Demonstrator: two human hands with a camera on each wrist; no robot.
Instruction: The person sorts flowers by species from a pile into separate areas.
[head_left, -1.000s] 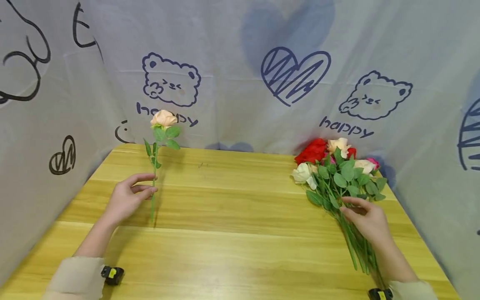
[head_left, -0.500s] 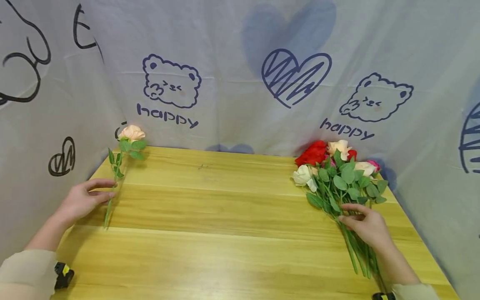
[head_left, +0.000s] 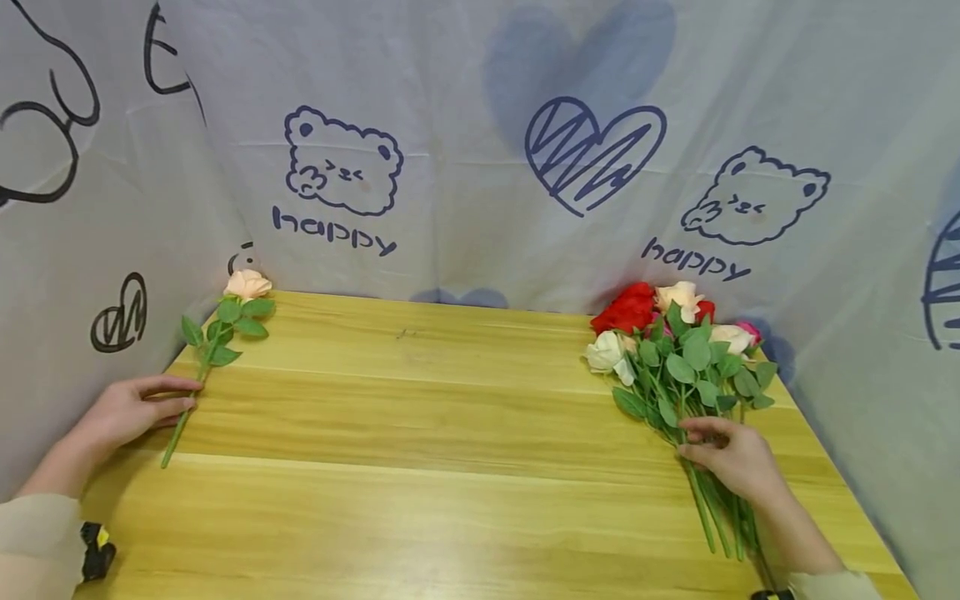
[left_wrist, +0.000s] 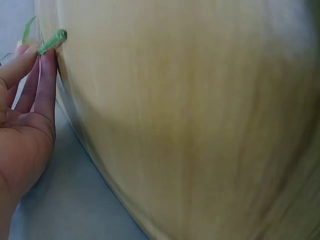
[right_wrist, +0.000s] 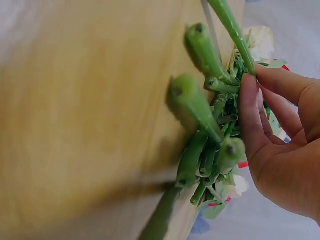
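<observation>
A single peach rose (head_left: 248, 285) lies slanted along the table's left side, its bloom toward the back wall. My left hand (head_left: 138, 410) pinches its green stem between thumb and fingers; the cut end of that stem (left_wrist: 54, 42) shows in the left wrist view. At the right, a bunch of red, white, peach and pink roses (head_left: 678, 350) lies with blooms toward the wall. My right hand (head_left: 731, 458) is over the bunch's stems. In the right wrist view, its thumb and fingers pinch one green stem (right_wrist: 232, 30), while several other stem ends (right_wrist: 192, 100) sit beside it.
The yellow wooden table (head_left: 420, 417) spreads between both hands. A pale cloth wall (head_left: 465, 167) with bear and heart drawings rises along the table's back edge, and similar cloth stands at the left and right sides.
My left hand has carried the peach rose leftward and lowered it toward the table, its bloom dropping and tilting right. My right hand stays at the bunch, shifting only slightly.
</observation>
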